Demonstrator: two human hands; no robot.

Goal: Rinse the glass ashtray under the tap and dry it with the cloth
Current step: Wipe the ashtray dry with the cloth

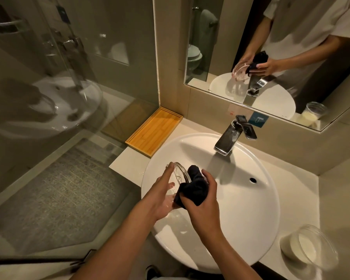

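Note:
The clear glass ashtray [179, 172] is tipped on its edge above the left side of the white basin [251, 209]. My left hand [162, 197] grips it from the left, fingers along its rim. My right hand [204, 203] is closed around a bunched dark cloth [193, 187], which is pressed against the ashtray's inner face. The cloth hides part of the glass. The chrome tap [229, 138] stands at the back of the basin, and no water is seen running from it.
A bamboo tray [154, 132] lies on the counter to the left of the basin. A glass jar with pale contents [309, 245] stands at the right front. A mirror [271, 47] hangs behind the tap. A glass shower wall [69, 77] closes off the left.

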